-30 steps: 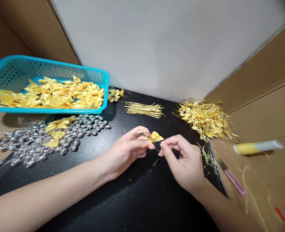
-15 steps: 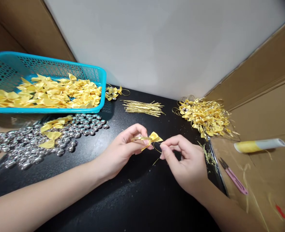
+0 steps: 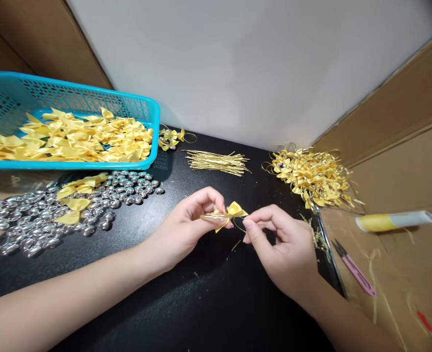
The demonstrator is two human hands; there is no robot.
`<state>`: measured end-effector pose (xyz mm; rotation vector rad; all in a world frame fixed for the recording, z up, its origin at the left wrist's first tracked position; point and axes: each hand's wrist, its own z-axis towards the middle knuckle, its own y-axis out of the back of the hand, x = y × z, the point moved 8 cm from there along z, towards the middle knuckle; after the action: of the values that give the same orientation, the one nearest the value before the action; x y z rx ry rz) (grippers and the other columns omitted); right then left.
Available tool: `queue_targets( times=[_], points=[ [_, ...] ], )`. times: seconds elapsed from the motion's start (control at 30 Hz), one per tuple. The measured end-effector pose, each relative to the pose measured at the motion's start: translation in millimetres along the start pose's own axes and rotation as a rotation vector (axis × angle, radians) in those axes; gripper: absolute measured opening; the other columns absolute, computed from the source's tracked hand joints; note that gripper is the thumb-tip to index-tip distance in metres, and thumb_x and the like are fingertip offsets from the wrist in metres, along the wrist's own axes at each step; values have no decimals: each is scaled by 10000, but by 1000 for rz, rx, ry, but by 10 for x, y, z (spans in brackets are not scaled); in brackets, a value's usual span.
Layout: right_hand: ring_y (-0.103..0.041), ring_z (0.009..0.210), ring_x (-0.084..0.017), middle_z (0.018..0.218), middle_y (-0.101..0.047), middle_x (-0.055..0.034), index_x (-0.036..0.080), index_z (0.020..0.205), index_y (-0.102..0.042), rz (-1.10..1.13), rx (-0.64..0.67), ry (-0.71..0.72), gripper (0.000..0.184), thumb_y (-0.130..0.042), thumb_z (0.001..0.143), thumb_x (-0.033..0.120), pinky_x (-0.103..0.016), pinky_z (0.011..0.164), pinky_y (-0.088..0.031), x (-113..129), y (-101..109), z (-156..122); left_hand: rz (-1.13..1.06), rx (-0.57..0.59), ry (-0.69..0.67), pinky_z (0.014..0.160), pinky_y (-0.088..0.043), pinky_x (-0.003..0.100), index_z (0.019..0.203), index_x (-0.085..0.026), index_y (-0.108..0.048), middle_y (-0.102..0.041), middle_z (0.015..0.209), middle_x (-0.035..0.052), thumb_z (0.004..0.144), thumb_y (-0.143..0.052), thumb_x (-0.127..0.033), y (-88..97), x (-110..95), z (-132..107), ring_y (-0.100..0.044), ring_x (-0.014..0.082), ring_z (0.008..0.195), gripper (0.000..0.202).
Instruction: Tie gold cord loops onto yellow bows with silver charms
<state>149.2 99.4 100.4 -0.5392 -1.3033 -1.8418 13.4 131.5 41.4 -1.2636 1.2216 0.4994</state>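
Over the middle of the black table, my left hand [image 3: 197, 220] pinches a yellow ribbon bow [image 3: 237, 210] between thumb and fingertips. A gold cord [image 3: 213, 216] runs along the thumb and fingers of that hand. Just to the right, my right hand [image 3: 274, 239] is closed in a pinch on a thin end of gold cord [image 3: 238, 226] that curves from below the bow. The thumb hides part of the bow's knot. Beyond the hands lies a bundle of cut gold cords [image 3: 217, 162].
A turquoise basket [image 3: 156, 122] of yellow bows stands at the left. Silver oval beads [image 3: 39, 222] with a few bows [image 3: 74, 210] lie before it. At the right are a pile of finished bows with loops [image 3: 314, 178], a ribbon roll [image 3: 395, 221] and pink thread snips [image 3: 355, 269].
Both hands stay in nearly the same place. The bow and the cord at my left hand have tilted slightly. The view has shifted a little.
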Motion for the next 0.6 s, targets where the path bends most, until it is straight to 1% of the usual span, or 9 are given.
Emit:
queue_targets(
  times=[0.13, 0.27, 0.6],
  points=[
    [-583, 448, -82, 521, -619, 53, 198, 723, -571, 21, 37, -31, 148, -582, 857, 136, -181, 471, -446, -22, -32, -5, 29, 25, -26, 700, -432, 229, 732, -173, -602, -639, 703, -26, 765, -749, -172, -27, -40, -5, -592, 110, 697, 151],
    [-583, 443, -83, 514, -622, 53, 198, 719, -574, 21, 47, -40, 145, -587, 852, 141, -179, 462, -444, -16, -23, -2, 37, 32, -58, 693, -438, 220, 734, -170, -607, -627, 699, -28, 783, -739, -174, -41, -80, -19, -585, 103, 693, 141],
    [-586, 434, -83, 507, -628, 52, 197, 710, -576, 17, 42, -34, 150, -591, 847, 136, -177, 448, -438, 3, 15, 6, -4, 1, 6, 689, -427, 228, 712, -173, -596, -629, 689, -31, 748, -722, -118, -18, -25, -16, -600, 108, 690, 142]
  ],
)
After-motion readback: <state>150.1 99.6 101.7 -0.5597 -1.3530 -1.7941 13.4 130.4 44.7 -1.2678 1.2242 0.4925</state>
